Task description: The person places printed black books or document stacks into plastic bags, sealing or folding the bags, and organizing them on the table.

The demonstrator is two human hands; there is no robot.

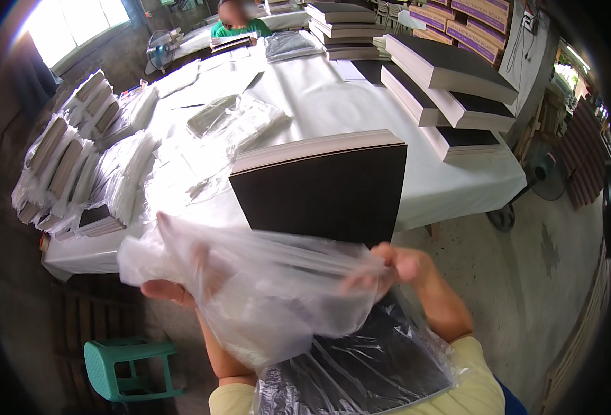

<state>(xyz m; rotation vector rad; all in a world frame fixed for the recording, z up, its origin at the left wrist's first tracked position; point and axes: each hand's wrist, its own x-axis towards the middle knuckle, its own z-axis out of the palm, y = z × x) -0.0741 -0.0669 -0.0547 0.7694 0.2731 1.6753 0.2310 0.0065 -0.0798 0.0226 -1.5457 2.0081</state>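
White cloth or film covers the table [312, 104] ahead of both hands, with bundles in clear wrap [63, 162] beyond the left and stacks of thick black-covered blocks [451, 69] beyond the right. At the far side sits a co-worker [240, 31] in green.

The clear bag [271, 277] hangs between the two hands, crumpled and slack on the left, drawn tauter toward the right. The left hand [193, 287] is partly spread, its thumb standing apart, with film over the fingers; whether it grips anything I cannot tell. The right hand [399, 266] is curled nearly closed on the bag's other end, its fingers blurred. Just beyond them a black block [319, 187] stands on the table; below, a wrapped black board [361, 366] leans against the person.

To handle the film well, I would find the mouth, part its two layers with the thumbs, then draw the hands evenly outward. Gentle tension should smooth the folds; a hard tug on one corner could tear it.
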